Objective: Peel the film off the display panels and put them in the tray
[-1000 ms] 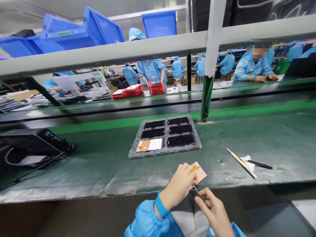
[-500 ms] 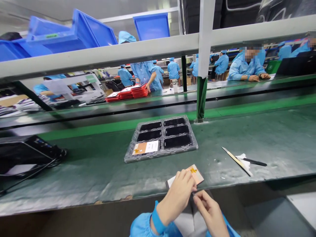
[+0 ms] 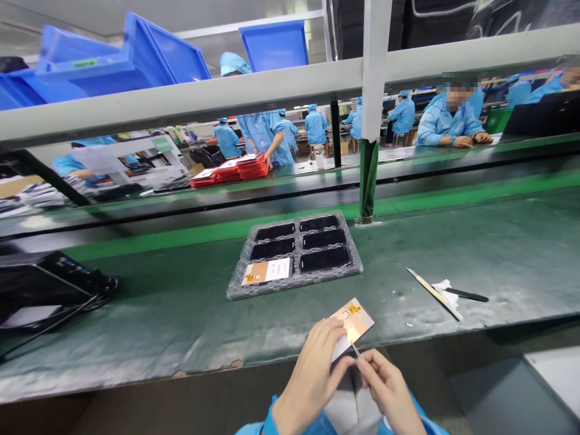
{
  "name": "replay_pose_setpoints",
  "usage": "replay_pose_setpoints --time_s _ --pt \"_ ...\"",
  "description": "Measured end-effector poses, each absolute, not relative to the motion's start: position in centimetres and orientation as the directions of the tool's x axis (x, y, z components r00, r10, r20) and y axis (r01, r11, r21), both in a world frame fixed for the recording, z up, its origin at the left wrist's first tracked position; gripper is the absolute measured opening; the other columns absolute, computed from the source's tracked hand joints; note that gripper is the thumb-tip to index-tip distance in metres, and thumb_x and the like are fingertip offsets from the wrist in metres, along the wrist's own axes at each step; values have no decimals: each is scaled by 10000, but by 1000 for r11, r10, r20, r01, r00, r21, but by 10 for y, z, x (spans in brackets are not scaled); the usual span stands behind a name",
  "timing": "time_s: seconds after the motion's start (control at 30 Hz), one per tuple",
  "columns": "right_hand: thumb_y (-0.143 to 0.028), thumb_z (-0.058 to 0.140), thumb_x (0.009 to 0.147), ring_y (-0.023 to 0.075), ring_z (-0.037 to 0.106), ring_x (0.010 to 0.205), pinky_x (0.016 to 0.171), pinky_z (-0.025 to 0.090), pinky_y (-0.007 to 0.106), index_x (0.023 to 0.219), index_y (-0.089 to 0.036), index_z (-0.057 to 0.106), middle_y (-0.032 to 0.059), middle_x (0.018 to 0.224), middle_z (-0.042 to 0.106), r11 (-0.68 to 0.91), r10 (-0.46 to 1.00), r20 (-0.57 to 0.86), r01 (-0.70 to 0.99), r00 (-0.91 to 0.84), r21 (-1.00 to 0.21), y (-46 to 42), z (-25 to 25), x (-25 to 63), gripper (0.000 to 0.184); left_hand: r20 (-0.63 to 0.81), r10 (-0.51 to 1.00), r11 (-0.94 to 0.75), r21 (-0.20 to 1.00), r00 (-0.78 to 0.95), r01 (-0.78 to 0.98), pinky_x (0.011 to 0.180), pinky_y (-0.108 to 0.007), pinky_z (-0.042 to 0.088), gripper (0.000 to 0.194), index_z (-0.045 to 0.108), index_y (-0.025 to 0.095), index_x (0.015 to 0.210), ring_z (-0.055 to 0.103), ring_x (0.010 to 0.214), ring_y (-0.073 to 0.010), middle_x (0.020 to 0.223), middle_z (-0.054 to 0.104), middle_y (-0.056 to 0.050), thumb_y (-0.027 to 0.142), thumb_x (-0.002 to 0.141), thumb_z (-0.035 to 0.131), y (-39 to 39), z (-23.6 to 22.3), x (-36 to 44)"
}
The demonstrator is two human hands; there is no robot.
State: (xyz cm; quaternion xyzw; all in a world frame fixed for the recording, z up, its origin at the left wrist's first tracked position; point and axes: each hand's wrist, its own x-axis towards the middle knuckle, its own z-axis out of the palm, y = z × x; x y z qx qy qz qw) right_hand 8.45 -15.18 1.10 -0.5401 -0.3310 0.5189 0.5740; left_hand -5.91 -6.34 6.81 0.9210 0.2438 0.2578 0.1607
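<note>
A phone screen panel (image 3: 359, 323) is tilted at the bench's front edge, its copper-and-white back facing up with an orange flex strip. My left hand (image 3: 312, 368) grips it at the near left, fingers over its back and thumb along the lower edge. Between the fingertips of my right hand (image 3: 387, 383) is a thin metal pick-like tool (image 3: 356, 350), its tip at the panel's edge; its exact kind is hard to make out. Beyond them, a clear plastic tray (image 3: 296, 283) holds several phone screens, most dark side up, with one back side up at the front left.
To the right lie a craft knife (image 3: 432, 293) and a black-handled tool (image 3: 471, 295) with white tissue. A black device (image 3: 49, 284) with cables stands at the left. A post (image 3: 369, 175) rises behind the tray. Across the line, co-workers in blue sit, and one handles red stacks (image 3: 238, 171).
My left hand has slid down and left on the panel, uncovering more of its back and the flex strip. The thin tool in my right hand now shows against the panel's edge.
</note>
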Motion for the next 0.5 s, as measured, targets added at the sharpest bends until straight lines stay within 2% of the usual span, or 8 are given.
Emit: replay_pose_setpoints --time_s 0.07,0.13,0.3,0.5 --pt "-793 572 764 60 251 447 430 171 232 741 -183 587 -70 571 423 -146 951 -194 -200 241 -969 -153 13 87 611 451 486 -872 306 748 382 1084 -523 470 466 380 196 1437 494 1365 -288 1443 539 -155 283 998 511 -68 57 -64" --pt "-815 541 762 69 274 444 429 189 235 753 -180 610 -75 542 396 -163 949 -201 -168 243 -972 -154 17 89 639 469 476 -879 241 744 411 1092 -516 481 510 318 199 1503 455 1399 -277 1483 508 -144 222 1014 461 -69 47 -65" --pt "-828 555 741 79 255 452 425 167 237 740 -189 597 -94 493 328 -159 944 -198 -161 265 -974 -154 27 92 641 496 459 -887 213 737 409 1090 -500 499 518 307 222 1525 469 1381 -250 1478 520 -97 182 1024 434 -66 40 -63" --pt "-819 622 693 66 233 442 421 153 220 707 -198 552 -111 472 306 -154 942 -219 -253 255 -955 -150 26 88 625 513 453 -889 200 729 412 1078 -517 503 489 362 188 1495 483 1368 -266 1453 542 -112 161 1014 444 -66 43 -62"
